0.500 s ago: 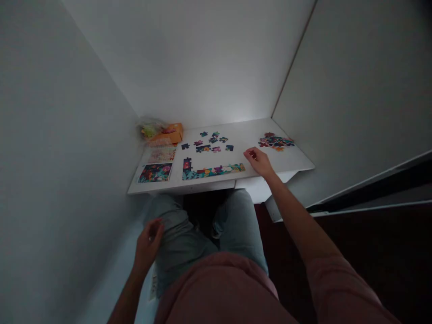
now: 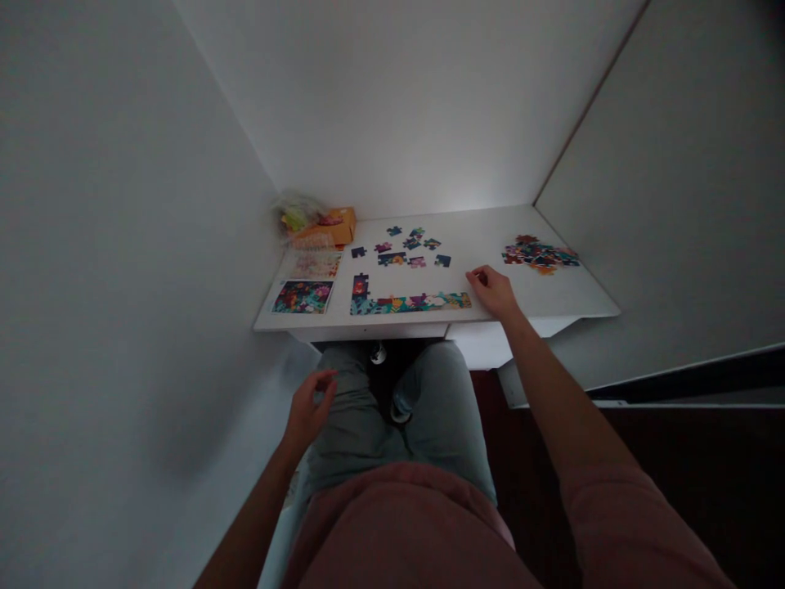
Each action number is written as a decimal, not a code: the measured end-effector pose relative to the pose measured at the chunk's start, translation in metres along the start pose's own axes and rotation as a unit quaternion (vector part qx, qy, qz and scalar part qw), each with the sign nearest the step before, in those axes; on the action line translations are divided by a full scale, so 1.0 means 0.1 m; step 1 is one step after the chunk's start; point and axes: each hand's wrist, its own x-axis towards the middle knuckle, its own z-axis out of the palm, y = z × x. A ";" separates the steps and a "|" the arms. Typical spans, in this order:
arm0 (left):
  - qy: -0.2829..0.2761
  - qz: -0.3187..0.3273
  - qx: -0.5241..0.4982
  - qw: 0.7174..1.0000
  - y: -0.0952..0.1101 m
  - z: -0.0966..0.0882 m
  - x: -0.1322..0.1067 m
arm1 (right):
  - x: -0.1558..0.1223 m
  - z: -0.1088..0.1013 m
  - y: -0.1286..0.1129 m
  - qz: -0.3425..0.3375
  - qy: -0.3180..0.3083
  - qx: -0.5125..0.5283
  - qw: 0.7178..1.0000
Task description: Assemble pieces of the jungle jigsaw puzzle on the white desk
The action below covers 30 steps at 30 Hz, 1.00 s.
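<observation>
My right hand (image 2: pixel 492 292) hovers over or rests on the white desk (image 2: pixel 423 331), just past the right end of a joined strip of puzzle pieces (image 2: pixel 417 303). Its fingers curl loosely, and no piece shows in them. Over my left thigh is my left hand (image 2: pixel 312 406), half curled, thumb and forefinger apart, holding nothing visible. The strip forms an L, rising at its left end. Behind it lie several loose puzzle pieces (image 2: pixel 413 243) and a joined pair (image 2: pixel 392 258).
A heap of puzzle pieces (image 2: pixel 535 254) lies at the desk's right. To the left are a printed picture (image 2: pixel 302 297), another sheet (image 2: pixel 312 264) under clear plastic, an orange box (image 2: pixel 343 225) and a clear bag (image 2: pixel 298 214). Walls close in the back and left; a panel (image 2: pixel 680 213) stands right.
The view has shifted, so the desk sits farther right in the picture. My left hand is somewhat higher over the thigh. My right hand stays beside the strip's end; the pieces look unmoved.
</observation>
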 end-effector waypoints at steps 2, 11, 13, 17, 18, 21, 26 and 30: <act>0.008 0.047 0.007 0.999 0.05 0.02 0.26 | 0.00 0.00 0.00 -0.002 -0.001 -0.006 1.000; 0.037 0.141 0.050 0.988 0.09 0.21 1.37 | -0.03 0.00 -0.07 0.009 0.001 -0.020 1.000; 0.019 0.152 0.072 0.986 0.09 0.29 1.54 | -0.05 0.00 -0.08 0.013 -0.007 -0.023 1.000; -0.004 0.168 0.117 0.979 0.11 0.41 1.77 | -0.06 0.01 -0.08 0.016 -0.003 -0.030 0.999; -0.006 0.168 0.124 0.978 0.11 0.43 1.80 | -0.06 0.01 -0.08 0.017 0.001 -0.032 0.999; -0.015 0.168 0.135 0.976 0.10 0.47 1.84 | -0.06 0.02 -0.09 0.026 0.003 -0.042 0.999; -0.049 0.204 0.176 0.962 0.10 0.52 1.81 | -0.07 0.03 -0.13 0.045 0.012 -0.065 0.997; -0.064 0.220 0.161 0.960 0.09 0.55 1.81 | -0.08 0.03 -0.18 0.063 0.018 -0.076 0.995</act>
